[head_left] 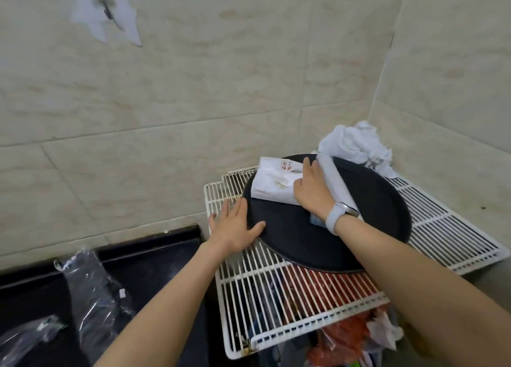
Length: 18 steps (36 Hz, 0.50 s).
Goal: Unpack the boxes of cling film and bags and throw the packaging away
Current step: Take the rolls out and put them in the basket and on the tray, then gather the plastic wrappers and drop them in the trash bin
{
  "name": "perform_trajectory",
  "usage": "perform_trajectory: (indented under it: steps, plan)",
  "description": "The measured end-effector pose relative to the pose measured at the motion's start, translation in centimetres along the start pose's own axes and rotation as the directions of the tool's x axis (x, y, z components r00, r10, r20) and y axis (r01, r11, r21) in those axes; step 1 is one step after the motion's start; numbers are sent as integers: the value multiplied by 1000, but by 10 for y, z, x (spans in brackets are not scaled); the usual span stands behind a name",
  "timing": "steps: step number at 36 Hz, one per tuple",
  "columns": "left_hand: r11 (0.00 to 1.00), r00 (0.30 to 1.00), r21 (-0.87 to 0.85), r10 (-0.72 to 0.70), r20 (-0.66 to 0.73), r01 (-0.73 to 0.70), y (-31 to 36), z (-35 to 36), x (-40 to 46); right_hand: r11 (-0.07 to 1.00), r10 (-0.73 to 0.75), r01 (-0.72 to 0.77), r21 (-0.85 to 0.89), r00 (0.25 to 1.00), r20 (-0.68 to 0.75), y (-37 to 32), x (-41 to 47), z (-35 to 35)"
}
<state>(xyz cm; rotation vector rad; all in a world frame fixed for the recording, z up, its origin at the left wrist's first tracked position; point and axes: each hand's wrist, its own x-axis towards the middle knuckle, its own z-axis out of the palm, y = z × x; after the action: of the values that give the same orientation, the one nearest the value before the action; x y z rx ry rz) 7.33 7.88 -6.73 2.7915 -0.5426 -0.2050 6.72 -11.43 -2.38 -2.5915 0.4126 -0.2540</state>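
A round black tray [373,201] lies on white wire racks [290,297]. On its far side sit a flat white packet of bags [272,183] with a red stamp and a long white roll [336,177]. My right hand [312,191], a pale watch on its wrist, rests flat on the packet's right end, beside the roll. A small bluish item [317,220] peeks out under that wrist. My left hand [235,227] is spread with fingers apart at the tray's left rim, thumb touching the edge.
Crumpled white material [356,145] fills the back right corner against tiled walls. A black counter [154,256] lies to the left, with clear plastic wrappers [94,292] on it. Red bags and clutter [345,336] sit beneath the racks.
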Motion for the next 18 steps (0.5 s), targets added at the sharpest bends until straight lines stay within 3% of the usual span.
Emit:
perform_trajectory:
  steps: [4,7,14,18]
  plan:
    - [996,990,-91,3,-138,-16,-8,-24,-11,980,-197,199,-8,960,-199,-16,-20,-12]
    - [991,939,-121,4,-345,-49,-28,-50,-33,936,-309,337,102,926,-219,-49,-41,-15]
    - [970,836,-244,-150,-527,20,-113,-66,-120,798,-579,568,202,815,-8,-156,-89,39]
    - [941,812,-279,-311,-494,190,-180,-45,-173,733,-673,658,171,664,326,-218,-123,98]
